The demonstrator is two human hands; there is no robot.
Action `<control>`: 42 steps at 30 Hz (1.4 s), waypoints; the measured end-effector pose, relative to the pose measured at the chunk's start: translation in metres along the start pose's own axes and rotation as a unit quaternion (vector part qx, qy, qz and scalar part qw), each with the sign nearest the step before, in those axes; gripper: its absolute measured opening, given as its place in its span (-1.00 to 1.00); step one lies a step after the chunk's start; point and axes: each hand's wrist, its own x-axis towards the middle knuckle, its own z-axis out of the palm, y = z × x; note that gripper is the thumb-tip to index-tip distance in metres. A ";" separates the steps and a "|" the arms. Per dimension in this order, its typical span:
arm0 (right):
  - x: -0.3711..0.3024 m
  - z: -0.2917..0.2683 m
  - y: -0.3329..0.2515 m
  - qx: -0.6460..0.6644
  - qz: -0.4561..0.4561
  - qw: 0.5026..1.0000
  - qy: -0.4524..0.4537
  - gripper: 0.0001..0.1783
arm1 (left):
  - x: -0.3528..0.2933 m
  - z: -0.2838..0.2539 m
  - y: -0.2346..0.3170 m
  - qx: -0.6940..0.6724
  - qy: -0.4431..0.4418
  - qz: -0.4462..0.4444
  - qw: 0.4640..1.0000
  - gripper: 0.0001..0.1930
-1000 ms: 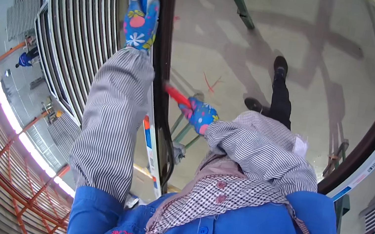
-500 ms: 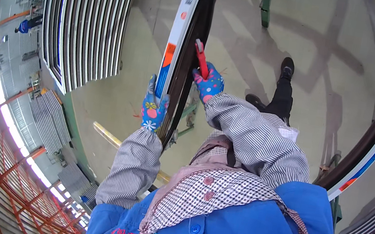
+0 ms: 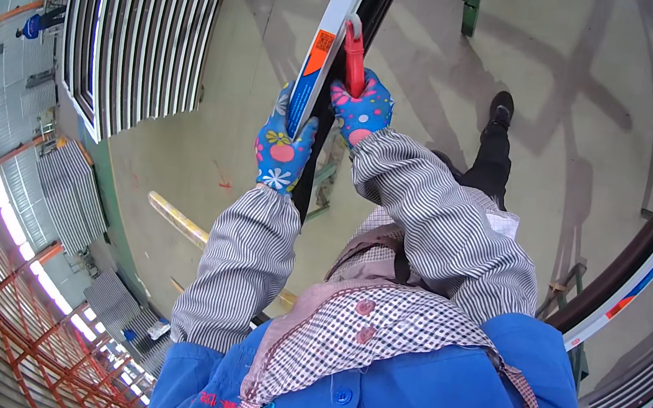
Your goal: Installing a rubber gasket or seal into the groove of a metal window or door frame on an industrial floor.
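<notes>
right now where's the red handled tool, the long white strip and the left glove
red-handled tool (image 3: 356,56), head view, on its red grip above the right hand
long white strip (image 3: 329,38), head view, on its flat white face
left hand (image 3: 283,153), head view, on the back of the flowered glove

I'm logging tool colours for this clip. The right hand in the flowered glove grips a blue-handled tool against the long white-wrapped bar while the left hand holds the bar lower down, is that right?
Not quite: the tool handle is red, not blue, as the head view shows. The rest holds: the right hand in its flowered glove grips it against the long white-wrapped bar, and the left hand holds the bar lower down.
</notes>
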 end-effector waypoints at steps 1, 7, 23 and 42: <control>0.001 0.001 0.003 0.000 0.001 1.000 0.000 -0.61 | 0.001 0.001 -0.006 0.000 -0.001 -0.001 1.000 -0.34; 0.006 -0.004 0.009 0.161 0.048 0.984 -0.063 -0.69 | 0.001 0.003 -0.013 0.051 0.046 0.134 0.989 -0.37; 0.010 -0.007 -0.002 0.241 0.125 0.956 -0.109 -0.67 | 0.004 0.007 -0.002 0.225 0.053 0.152 0.961 -0.20; -0.040 -0.039 0.088 0.087 0.077 0.951 -0.287 -0.64 | 0.070 0.027 0.042 0.163 -0.014 0.117 0.980 -0.37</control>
